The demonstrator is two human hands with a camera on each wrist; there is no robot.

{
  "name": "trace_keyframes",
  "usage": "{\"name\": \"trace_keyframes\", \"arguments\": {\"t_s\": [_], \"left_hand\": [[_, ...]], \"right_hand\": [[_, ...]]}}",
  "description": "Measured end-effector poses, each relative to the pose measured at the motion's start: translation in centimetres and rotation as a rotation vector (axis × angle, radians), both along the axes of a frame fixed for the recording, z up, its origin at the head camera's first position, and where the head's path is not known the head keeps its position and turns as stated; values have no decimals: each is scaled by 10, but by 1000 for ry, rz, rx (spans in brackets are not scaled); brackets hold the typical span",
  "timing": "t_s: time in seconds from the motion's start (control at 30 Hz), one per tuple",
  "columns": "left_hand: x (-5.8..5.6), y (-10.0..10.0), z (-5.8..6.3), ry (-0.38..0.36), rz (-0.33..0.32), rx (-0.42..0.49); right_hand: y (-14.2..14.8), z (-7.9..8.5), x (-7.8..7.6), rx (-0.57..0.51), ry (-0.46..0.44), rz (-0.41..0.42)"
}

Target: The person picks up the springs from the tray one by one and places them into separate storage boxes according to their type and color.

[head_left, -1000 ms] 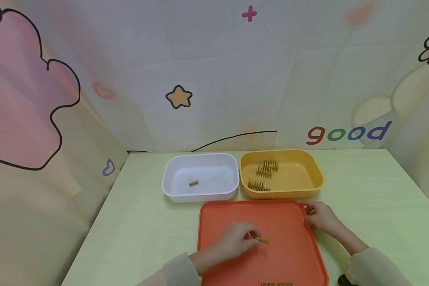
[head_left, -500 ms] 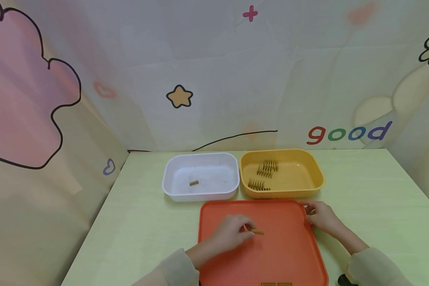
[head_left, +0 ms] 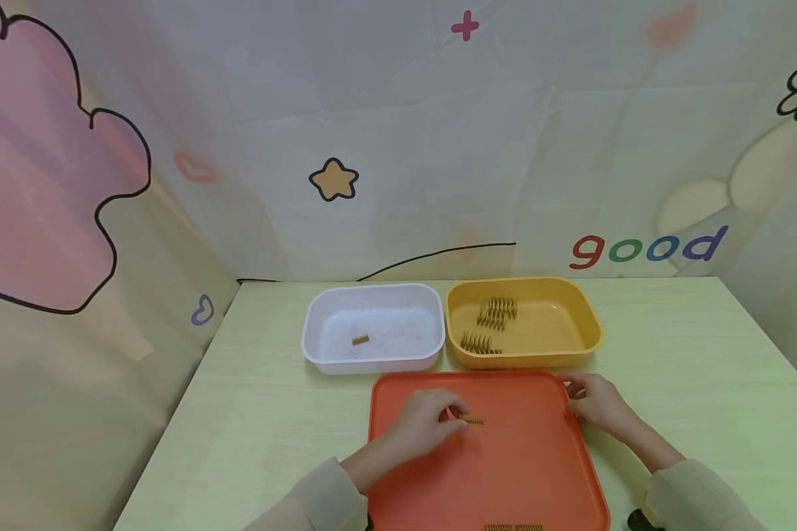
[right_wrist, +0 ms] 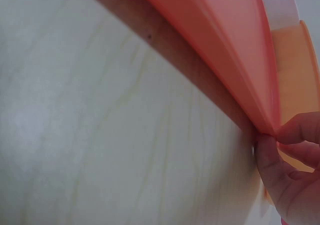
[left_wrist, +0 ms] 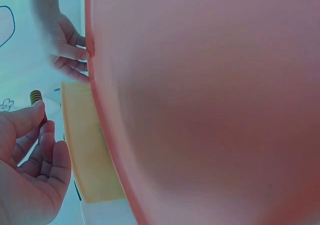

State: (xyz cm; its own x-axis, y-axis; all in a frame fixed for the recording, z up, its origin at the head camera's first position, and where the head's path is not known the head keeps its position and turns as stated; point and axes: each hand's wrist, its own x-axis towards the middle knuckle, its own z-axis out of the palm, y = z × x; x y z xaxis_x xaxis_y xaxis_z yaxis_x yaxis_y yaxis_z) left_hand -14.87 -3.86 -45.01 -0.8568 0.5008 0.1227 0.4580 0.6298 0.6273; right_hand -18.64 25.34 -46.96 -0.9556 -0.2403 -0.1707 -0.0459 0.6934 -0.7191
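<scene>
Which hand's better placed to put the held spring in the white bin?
Probably the left hand: it pinches the spring, nearer the white bin. The right hand grips the red tray.

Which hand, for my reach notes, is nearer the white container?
Left: the left hand is in front of the white container; the right hand, gripping the tray, is farther right.

On the table (head_left: 239, 420), the left bin (head_left: 401, 317) and the right bin (head_left: 554, 324) stand side by side behind the tray (head_left: 505, 476), with a single spring (head_left: 360, 340) in the former and a spring group (head_left: 502, 308) in the left half of the latter. A spring pair (head_left: 499, 527) lies in a left-to-right row on the near part of the tray. The left hand (head_left: 425, 424) is over the tray; the right hand (head_left: 595, 402) is at its right edge, near the far corner.
</scene>
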Motion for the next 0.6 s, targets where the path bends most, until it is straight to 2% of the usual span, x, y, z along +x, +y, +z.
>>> {"name": "trace_keyframes", "arguments": {"t_s": [0.6], "left_hand": [[-8,-12,6,-53,82,37]], "right_hand": [[0,-1,0,-12,0,-1]]}}
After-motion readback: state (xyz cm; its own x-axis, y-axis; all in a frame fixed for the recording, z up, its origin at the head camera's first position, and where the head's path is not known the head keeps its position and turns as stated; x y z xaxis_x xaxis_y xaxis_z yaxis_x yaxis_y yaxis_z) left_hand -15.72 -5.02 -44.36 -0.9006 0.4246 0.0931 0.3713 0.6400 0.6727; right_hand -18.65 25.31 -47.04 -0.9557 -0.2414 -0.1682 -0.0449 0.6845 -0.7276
